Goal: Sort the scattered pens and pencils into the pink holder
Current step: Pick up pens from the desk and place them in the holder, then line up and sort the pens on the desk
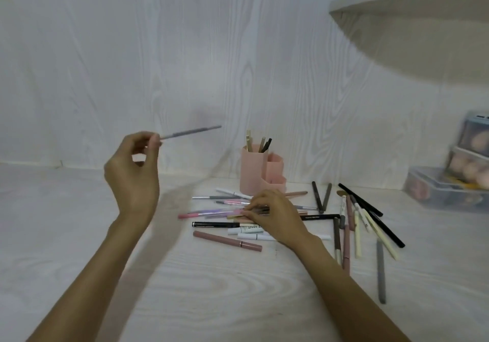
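Observation:
The pink holder (254, 172) stands near the back wall with a few pens upright in its tall compartment. My left hand (133, 173) is raised left of it and pinches a thin grey pen (191, 132) that points right toward the holder. My right hand (275, 213) rests low on the pile of scattered pens (219, 212) just in front of the holder, with its fingers closed on a dark pen (260, 210) lying there. More pens and pencils (357, 225) lie spread to the right. A dusty-pink pen (227, 241) lies nearest me.
Clear plastic boxes (449, 190) with round pinkish items are stacked at the right edge of the table. A white curved shelf (412, 2) hangs overhead at upper right. The white wood-grain wall (158, 63) is close behind the holder.

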Tool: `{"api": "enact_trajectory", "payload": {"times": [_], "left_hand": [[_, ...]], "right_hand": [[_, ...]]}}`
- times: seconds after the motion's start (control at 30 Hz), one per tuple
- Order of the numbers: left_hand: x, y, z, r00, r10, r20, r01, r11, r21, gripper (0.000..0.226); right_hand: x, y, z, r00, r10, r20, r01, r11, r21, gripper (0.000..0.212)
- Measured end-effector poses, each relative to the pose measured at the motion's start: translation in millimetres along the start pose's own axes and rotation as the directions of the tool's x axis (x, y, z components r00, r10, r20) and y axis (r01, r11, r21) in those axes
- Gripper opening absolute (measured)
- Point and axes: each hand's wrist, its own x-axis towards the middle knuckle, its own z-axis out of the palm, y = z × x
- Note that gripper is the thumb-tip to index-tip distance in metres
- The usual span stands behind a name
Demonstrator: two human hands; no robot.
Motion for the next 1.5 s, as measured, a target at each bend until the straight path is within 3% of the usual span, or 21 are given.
{"api": "enact_trajectory", "payload": {"times": [0.1,0.23,0.33,0.43,0.53,0.63,0.67,0.73,0.8,0.83,0.9,0.97,1.03,1.2,1.3,1.5], "left_hand": [[23,45,22,0.975,0.208,0.078,-0.209,0.978,0.0,0.017],[48,81,60,0.833,0.413,0.368,-0.509,0.833,0.216,0.019],[57,90,89,0.721,0.419,0.552,-0.639,0.71,0.295,0.022],[50,82,116,0.646,0.344,0.682,-0.687,0.652,0.322,0.022],[30,56,136,0.6,0.223,0.768,-0.684,0.641,0.348,0.024],[13,31,137,0.559,0.122,0.82,-0.63,0.706,0.324,0.035],[8,26,132,0.585,0.143,0.799,-0.603,0.735,0.31,0.039],[-2,19,112,0.728,0.202,0.655,-0.463,0.849,0.254,0.041],[-14,9,82,0.813,0.122,0.569,-0.252,0.955,0.156,0.032],[-21,1,66,0.785,0.051,0.618,-0.153,0.982,0.113,0.032],[-36,-17,38,0.627,-0.033,0.778,-0.087,0.99,0.111,0.053],[-51,-35,22,0.478,-0.088,0.874,-0.14,0.974,0.175,0.07],[-58,-48,16,0.398,-0.092,0.913,-0.261,0.942,0.209,0.072],[-60,-51,17,0.428,-0.053,0.902,-0.309,0.929,0.202,0.082],[-63,-51,18,0.432,-0.055,0.9,-0.335,0.917,0.217,0.078],[-64,-59,22,0.473,-0.068,0.878,-0.349,0.901,0.258,0.087]], "right_hand": [[0,1,1,0.999,-0.014,-0.048,0.014,1.0,-0.002,0.014],[-1,3,1,1.0,0.025,-0.006,-0.025,0.999,0.043,0.017],[-1,3,2,0.999,0.033,0.001,-0.033,0.997,0.068,0.015],[-2,2,0,0.999,0.041,-0.008,-0.04,0.997,0.059,0.012],[-3,1,-1,0.999,0.049,-0.004,-0.049,0.997,0.062,0.011],[-3,-1,-2,0.999,0.051,0.007,-0.052,0.997,0.064,0.014],[-3,-1,-3,0.999,0.051,0.019,-0.053,0.996,0.071,0.014],[-3,-1,-4,0.998,0.053,0.038,-0.056,0.995,0.088,0.014],[-5,-1,-5,0.998,0.054,0.037,-0.057,0.994,0.09,0.012],[-5,-2,-5,0.998,0.054,0.03,-0.056,0.995,0.079,0.011],[-5,-4,-4,0.997,0.075,0.02,-0.076,0.995,0.061,0.011],[-5,-7,-7,0.994,0.108,0.035,-0.109,0.993,0.044,0.011],[-2,-10,-12,0.99,0.132,0.053,-0.13,0.99,-0.047,0.012],[7,-26,-25,0.983,0.075,0.169,-0.018,0.949,-0.315,0.018],[22,-38,-28,0.961,0.002,0.275,0.135,0.869,-0.477,0.019],[33,-57,-29,0.864,-0.091,0.495,0.423,0.663,-0.618,0.019]]}}
